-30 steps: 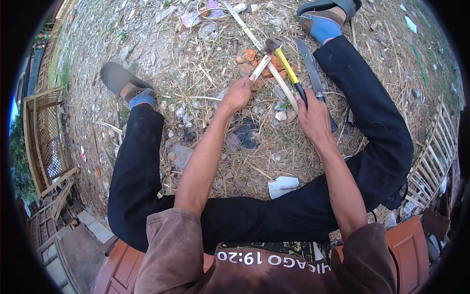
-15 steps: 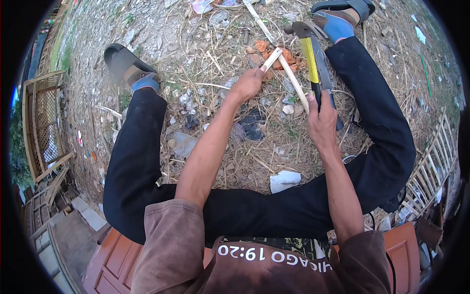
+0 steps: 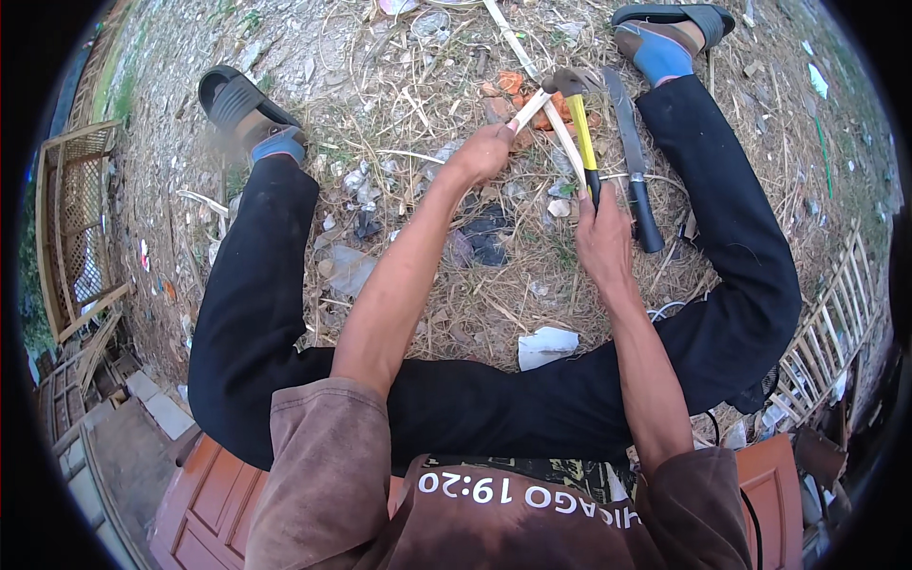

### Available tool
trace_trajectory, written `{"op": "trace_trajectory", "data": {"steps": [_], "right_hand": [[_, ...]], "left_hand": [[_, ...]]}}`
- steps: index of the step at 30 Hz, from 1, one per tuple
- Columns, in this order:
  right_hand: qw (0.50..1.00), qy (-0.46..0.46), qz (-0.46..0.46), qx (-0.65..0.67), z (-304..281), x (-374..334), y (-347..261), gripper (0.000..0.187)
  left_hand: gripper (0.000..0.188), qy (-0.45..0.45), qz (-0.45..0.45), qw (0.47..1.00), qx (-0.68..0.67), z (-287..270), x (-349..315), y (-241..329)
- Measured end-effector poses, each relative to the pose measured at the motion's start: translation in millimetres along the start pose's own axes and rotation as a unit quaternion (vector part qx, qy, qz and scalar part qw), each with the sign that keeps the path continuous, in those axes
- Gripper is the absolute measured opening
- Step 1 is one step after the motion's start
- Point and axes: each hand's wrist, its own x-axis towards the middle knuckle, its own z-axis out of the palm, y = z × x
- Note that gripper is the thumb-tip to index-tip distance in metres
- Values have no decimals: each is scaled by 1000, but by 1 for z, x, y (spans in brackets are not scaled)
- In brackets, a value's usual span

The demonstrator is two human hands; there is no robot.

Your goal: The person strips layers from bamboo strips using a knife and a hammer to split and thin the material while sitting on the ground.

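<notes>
The left hand (image 3: 488, 154), upper centre of the frame, grips a pale wooden strip (image 3: 531, 111) angled toward upper right. The right hand (image 3: 606, 237), right of centre, grips the black lower handle of a yellow-and-black hammer (image 3: 580, 131). The hammer head is positioned at the strip's upper end; contact cannot be determined. A black-handled knife (image 3: 628, 123) lies just right of the hammer. Orange brick pieces (image 3: 512, 82) lie near the strip's upper end. A lattice panel (image 3: 82, 223) occupies the left edge.

A yellow-and-black-handled hammer (image 3: 581, 131) is pointing forward; one pale wooden stick (image 3: 531, 111) is slanting left of its head, another stick (image 3: 567, 142) just left of its handle.
</notes>
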Motion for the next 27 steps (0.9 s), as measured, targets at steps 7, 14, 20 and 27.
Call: {"op": "trace_trajectory", "data": {"steps": [7, 14, 20, 27], "right_hand": [[994, 55, -55, 71, -10, 1, -10, 18], [992, 51, -52, 106, -23, 1, -17, 16], [997, 0, -77, -20, -9, 18, 4, 20], [998, 11, -53, 12, -6, 4, 3, 21]], "left_hand": [[42, -1, 4, 1000, 2, -3, -1, -2], [41, 11, 7, 1000, 24, -1, -3, -3], [41, -2, -4, 999, 36, -3, -1, 3], [41, -11, -4, 1000, -8, -1, -6, 1]]}}
